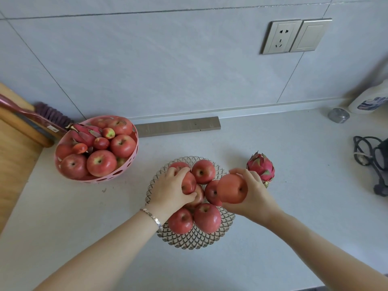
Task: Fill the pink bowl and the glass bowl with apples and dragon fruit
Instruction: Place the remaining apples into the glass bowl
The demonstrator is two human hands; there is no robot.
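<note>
The patterned glass bowl (195,241) sits at the centre of the counter with several red apples in it. My left hand (171,189) grips one apple (190,183) on top of that pile. Held over the bowl's right side is another apple (231,189), in my right hand (255,195). Behind that hand a dragon fruit (261,166) lies on the counter. The pink bowl (126,170) stands at the left, heaped with apples and one dragon fruit (84,133).
A wooden board (12,148) and a brush (50,114) lie at the far left. A metal strip (178,127) runs along the wall. At the right are a small jar (338,115), a white bottle (369,99) and a black cable (371,156).
</note>
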